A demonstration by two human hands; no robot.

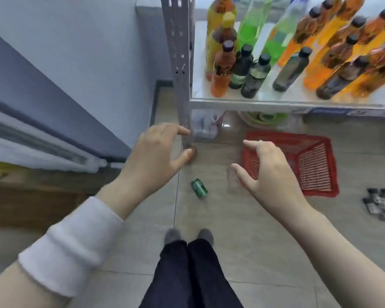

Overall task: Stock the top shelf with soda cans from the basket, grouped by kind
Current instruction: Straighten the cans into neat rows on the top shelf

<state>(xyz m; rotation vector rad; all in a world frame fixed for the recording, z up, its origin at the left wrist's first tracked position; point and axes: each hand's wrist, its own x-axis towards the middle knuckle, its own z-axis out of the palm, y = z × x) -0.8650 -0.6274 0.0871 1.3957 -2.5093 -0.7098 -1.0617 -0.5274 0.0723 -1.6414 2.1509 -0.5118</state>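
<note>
A green soda can (pixel 199 188) lies on its side on the tiled floor, between my two hands and below them in the picture. The red mesh basket (pixel 316 165) sits on the floor to the right, and its visible inside holds nothing. My left hand (pixel 156 152) hovers with fingers spread beside the grey shelf post (pixel 179 63), holding nothing. My right hand (pixel 267 167) is also open with fingers apart, in front of the basket's left edge. The top shelf is out of view.
A shelf board (pixel 276 101) at the upper right carries several bottles of orange, green and dark drinks. Under it are a clear plastic bag (pixel 203 127) and a green object (pixel 265 117). Small dark packets (pixel 378 203) lie on the floor at right. My feet (pixel 189 235) stand below the can.
</note>
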